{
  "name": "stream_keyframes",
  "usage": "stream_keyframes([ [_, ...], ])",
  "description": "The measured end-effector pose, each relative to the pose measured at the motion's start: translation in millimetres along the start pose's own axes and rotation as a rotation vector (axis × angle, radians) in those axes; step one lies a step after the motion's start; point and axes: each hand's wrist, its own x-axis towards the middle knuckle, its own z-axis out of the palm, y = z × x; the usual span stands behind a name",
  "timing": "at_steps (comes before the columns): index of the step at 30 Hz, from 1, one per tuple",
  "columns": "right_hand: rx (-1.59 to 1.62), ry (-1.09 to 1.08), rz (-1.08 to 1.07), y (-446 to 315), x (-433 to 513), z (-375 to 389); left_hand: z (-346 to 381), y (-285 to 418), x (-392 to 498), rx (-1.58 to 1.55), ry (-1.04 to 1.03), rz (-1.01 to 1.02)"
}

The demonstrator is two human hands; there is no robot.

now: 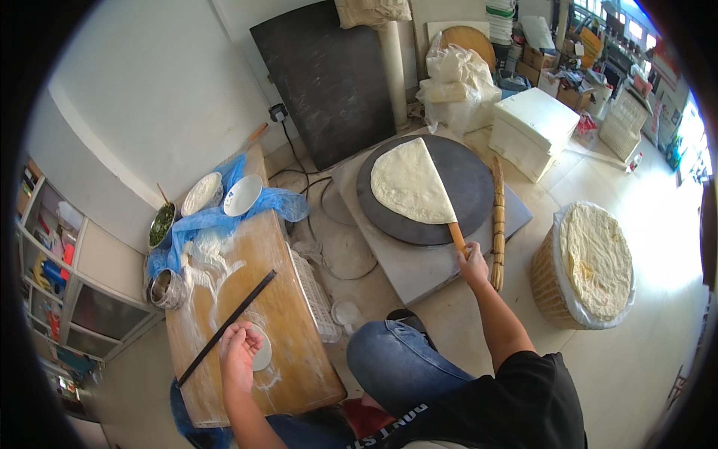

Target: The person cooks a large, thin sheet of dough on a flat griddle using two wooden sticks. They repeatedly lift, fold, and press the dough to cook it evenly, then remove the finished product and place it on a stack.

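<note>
My right hand [474, 264] grips the wooden handle [457, 238] of a flat stick or spatula. Its far part is hidden at the straight edge of a pale half-round flatbread [409, 182]. This flatbread rests on the left part of a round black griddle [465, 179]; I cannot tell whether it is folded or draped over the tool. Over the floury wooden board [291, 337], my left hand [240, 351] is loosely curled, with nothing visible in it. Partly behind that hand lies a small rolled dough round [262, 353]. A slim black rolling pin [224, 328] crosses the board beside it.
A straw brush [498, 224] lies right of the griddle. Further right, a lined basket [547, 280] holds stacked flatbreads [594, 264]. At the board's far end are a bowl of chopped greens [162, 224], a white bowl [243, 195] and blue plastic [207, 221]. Cables [314, 224] run between board and griddle.
</note>
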Motion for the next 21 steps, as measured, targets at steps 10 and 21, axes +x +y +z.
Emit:
stream_keyframes([
  [10, 0.121, -0.122, 0.428, 45, -10, -66, -4, 19, -17, 0.069, 0.062, 0.129],
  [21, 0.041, -0.168, -0.009, -139, 79, -13, 1, 14, -4, 0.074, 0.041, 0.068],
])
